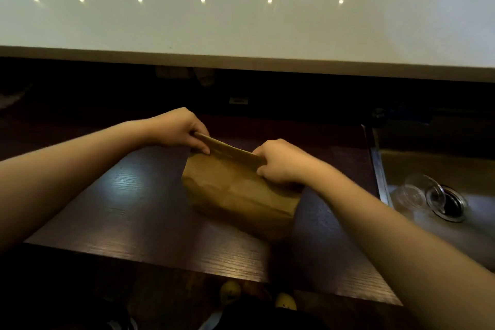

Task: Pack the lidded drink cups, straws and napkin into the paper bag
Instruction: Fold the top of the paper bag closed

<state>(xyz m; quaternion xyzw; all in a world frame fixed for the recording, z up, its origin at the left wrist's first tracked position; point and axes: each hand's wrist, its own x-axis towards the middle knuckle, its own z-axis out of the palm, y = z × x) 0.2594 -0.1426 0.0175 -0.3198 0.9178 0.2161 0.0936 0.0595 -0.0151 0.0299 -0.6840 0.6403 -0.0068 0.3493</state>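
A brown paper bag (238,193) stands on the dark wooden worktop (128,209), its top folded flat into a strip. My left hand (178,128) pinches the left end of that folded top. My right hand (281,161) grips the right end of the fold. The bag's mouth is closed, so whatever is inside is hidden. No cups, straws or napkin show outside the bag.
A raised white counter (241,27) runs across the back, above a dark recess. To the right lies a steel sink (439,169) with clear glassware (417,191) beside its drain. Chairs stand beyond the counter. Two yellow shapes (230,292) sit below the worktop's front edge.
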